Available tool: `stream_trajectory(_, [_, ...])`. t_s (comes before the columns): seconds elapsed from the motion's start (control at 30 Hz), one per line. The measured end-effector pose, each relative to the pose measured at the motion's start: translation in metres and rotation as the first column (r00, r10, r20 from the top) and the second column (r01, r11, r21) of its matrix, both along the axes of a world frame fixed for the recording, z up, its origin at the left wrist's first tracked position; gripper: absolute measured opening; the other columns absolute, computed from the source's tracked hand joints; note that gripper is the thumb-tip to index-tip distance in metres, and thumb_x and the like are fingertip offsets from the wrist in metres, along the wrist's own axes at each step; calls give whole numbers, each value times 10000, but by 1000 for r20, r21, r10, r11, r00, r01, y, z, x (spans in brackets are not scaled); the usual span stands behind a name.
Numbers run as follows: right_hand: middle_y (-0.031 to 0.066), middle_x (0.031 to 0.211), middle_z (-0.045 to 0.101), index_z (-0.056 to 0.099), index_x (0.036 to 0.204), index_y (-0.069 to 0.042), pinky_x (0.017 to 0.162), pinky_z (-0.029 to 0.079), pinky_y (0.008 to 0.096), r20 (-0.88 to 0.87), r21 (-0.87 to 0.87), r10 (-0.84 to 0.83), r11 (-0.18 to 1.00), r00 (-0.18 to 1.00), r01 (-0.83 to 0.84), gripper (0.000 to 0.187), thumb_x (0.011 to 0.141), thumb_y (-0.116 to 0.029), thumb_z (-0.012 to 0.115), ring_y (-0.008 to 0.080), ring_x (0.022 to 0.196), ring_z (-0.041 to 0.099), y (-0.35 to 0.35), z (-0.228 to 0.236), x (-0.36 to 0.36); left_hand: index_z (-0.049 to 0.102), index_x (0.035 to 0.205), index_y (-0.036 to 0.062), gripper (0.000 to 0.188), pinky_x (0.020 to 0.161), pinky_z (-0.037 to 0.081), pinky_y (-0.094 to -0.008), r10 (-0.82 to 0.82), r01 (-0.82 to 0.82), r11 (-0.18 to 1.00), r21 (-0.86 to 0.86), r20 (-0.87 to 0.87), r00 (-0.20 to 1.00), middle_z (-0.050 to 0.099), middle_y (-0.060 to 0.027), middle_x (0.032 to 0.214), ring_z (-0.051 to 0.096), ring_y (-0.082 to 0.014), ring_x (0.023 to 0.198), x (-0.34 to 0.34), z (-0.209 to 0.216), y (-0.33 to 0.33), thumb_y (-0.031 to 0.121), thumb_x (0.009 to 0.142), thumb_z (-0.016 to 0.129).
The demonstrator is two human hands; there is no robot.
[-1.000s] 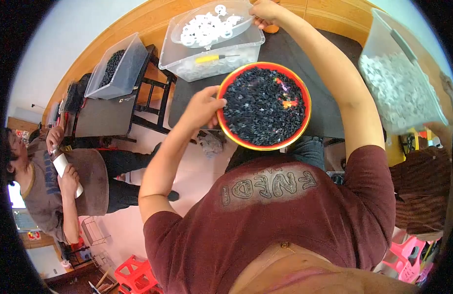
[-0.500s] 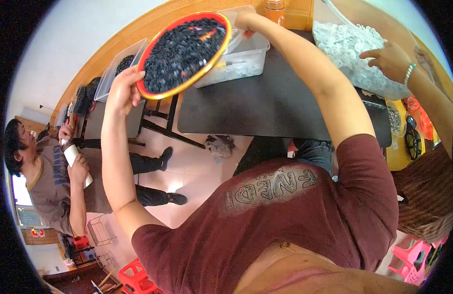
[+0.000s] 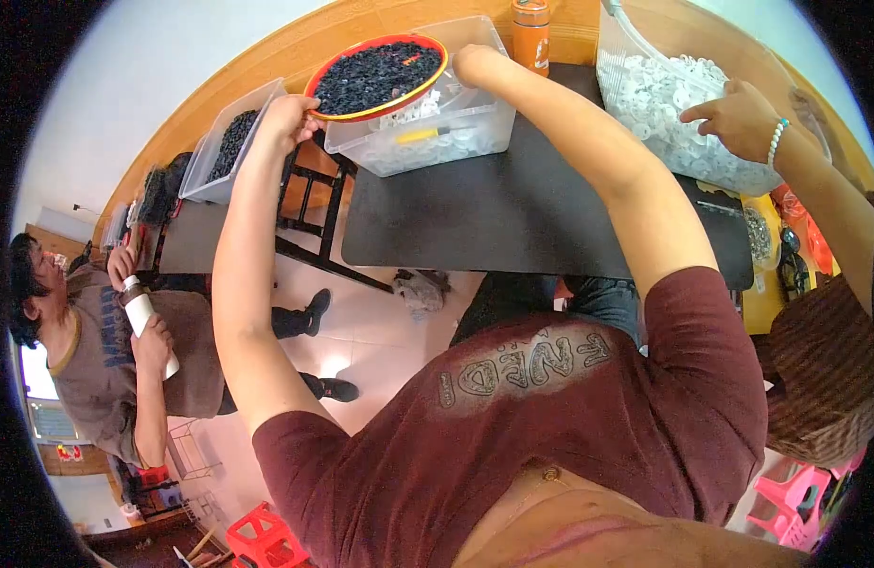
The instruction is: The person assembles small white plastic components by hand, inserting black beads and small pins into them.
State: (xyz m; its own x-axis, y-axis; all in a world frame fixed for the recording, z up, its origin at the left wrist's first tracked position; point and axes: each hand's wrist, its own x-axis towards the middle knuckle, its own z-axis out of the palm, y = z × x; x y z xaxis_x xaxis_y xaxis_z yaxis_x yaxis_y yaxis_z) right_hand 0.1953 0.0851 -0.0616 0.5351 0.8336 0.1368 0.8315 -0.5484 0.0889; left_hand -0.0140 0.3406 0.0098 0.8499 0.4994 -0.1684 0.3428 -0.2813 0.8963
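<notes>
Red round tray (image 3: pixel 389 109), yellow at its rim and spread with small black pieces (image 3: pixel 375 80), is held up above the far left corner of the dark table (image 3: pixel 512 218), over a clear box (image 3: pixel 484 134) standing at that corner. Being round, it has no end that points anywhere; its open face looks up and leans toward the wearer, and its outline shows as an oval whose long axis runs from left to right, climbing slightly toward the far edge. The wearer's left hand (image 3: pixel 287 121), out past the table's left edge, pinches the near left of the rim between thumb and fingers. The right hand (image 3: pixel 479 66) is at the clear box's right side, near the tray's right end; its fingers are hidden, so one cannot tell whether they are spread or closed, or what they touch. White pieces (image 3: pixel 413 112) show in the box below the tray. An orange bottle (image 3: pixel 530 38) stands at the table's far edge, and a co-worker's hand (image 3: pixel 740 123) hovers over a larger box of white rings (image 3: pixel 659 118) at the far right corner
</notes>
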Motion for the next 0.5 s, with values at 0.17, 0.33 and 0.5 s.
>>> stream_trajectory(0.17, [194, 1036, 707, 746, 957, -18, 835, 553, 441, -51, 144, -44, 988, 998, 51, 234, 813, -152, 619, 332, 976, 692, -4, 12, -12, 636, 864, -23, 214, 387, 467, -198, 10, -11, 1000, -13, -64, 998, 662, -104, 665, 571, -94, 460, 14, -22, 18, 147, 955, 544])
stream_trajectory(0.33, [202, 911, 710, 738, 881, -39, 777, 565, 446, 50, 333, 15, 943, 999, -31, 204, 801, -160, 594, 368, 864, 698, -47, 39, -14, 638, 857, -29, 233, 393, 470, -204, 77, -85, 993, -78, -100, 992, 663, -106, 664, 574, -107, 455, 30, -26, -7, 145, 962, 524])
stream_trajectory(0.5, [187, 925, 705, 729, 952, -65, 807, 542, 441, -41, 548, -48, 834, 998, 63, 259, 845, -268, 608, 364, 866, 683, -79, 31, 16, 643, 906, -30, 213, 414, 499, -207, -34, 15, 996, -92, -211, 977, 681, -91, 693, 622, -108, 501, 75, -54, -12, 145, 958, 534])
